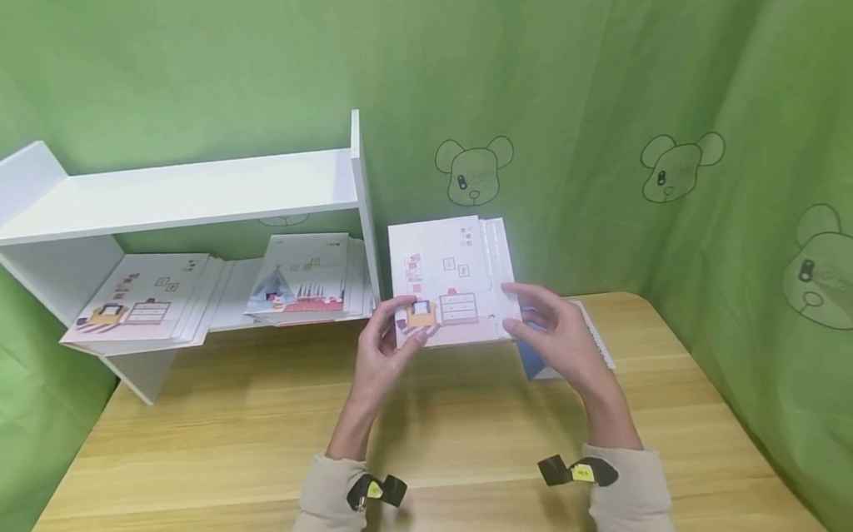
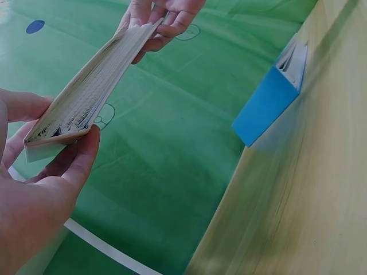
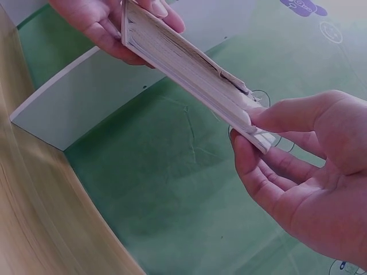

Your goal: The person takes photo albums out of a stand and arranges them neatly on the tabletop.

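A white book [image 1: 441, 256] with a cover drawing of a yellow chair and a chest of drawers is held up above the table. My left hand [image 1: 385, 344] pinches its lower left corner between thumb and fingers. At the lower right corner my right hand [image 1: 555, 331] grips it, and a whitish strip shows beyond the cover there. Both wrist views show the lower edge, where the thick pages [image 2: 94, 91] fan slightly between the covers. In the right wrist view the right thumb [image 3: 287, 114] presses on the page ends.
Behind the right hand a blue book [image 2: 269, 103] stands on the wooden table [image 1: 261, 454]. On the left is a white two-tier shelf [image 1: 180, 189], its lower tier bearing several stacked books [image 1: 151, 296] and another stack [image 1: 307, 275]. A green curtain [image 1: 568, 63] hangs behind.
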The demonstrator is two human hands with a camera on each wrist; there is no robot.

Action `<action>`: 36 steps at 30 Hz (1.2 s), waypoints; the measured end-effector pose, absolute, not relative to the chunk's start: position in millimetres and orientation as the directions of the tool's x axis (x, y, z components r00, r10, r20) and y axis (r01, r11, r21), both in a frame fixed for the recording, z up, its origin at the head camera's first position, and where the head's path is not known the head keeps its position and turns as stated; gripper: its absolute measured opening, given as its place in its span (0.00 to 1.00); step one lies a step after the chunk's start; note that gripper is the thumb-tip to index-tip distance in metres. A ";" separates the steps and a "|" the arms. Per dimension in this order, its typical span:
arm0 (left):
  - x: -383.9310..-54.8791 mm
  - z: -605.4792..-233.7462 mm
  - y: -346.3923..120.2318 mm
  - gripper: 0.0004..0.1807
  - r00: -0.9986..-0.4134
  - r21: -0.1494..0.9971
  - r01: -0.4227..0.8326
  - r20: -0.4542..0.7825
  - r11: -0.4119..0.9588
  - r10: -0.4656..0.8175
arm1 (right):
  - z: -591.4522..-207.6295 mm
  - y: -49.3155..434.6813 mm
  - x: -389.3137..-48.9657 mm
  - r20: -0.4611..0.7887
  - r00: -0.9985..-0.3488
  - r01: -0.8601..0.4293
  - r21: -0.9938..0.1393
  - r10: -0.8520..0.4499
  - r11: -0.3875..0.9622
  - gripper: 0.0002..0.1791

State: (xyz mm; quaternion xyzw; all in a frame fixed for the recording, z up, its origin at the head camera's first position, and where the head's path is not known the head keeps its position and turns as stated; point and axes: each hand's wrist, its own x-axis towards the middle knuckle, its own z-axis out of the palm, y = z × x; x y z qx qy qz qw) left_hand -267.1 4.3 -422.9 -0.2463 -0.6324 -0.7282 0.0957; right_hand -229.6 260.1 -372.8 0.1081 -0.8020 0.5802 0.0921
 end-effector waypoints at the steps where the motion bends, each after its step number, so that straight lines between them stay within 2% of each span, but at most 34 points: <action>1: -267.3 -423.3 4.5 0.27 -0.860 0.873 0.452 0.481 -0.183 0.171 | -370.3 258.9 -228.1 0.272 -0.960 -0.280 -0.911 -0.068 0.304 0.28; 10: -268.0 -423.2 5.4 0.28 -0.872 0.887 0.423 0.454 -0.186 0.181 | -363.3 254.2 -223.0 0.269 -0.961 -0.276 -0.909 -0.064 0.314 0.27; 18: -253.6 -403.6 4.3 0.28 -0.888 0.908 0.387 0.413 -0.159 0.201 | -366.8 255.8 -226.6 0.253 -0.965 -0.261 -0.920 -0.068 0.293 0.28; 36: -253.5 -411.2 8.5 0.27 -0.893 0.913 0.381 0.404 -0.143 0.198 | -374.6 260.0 -229.7 0.243 -0.967 -0.256 -0.913 -0.082 0.317 0.28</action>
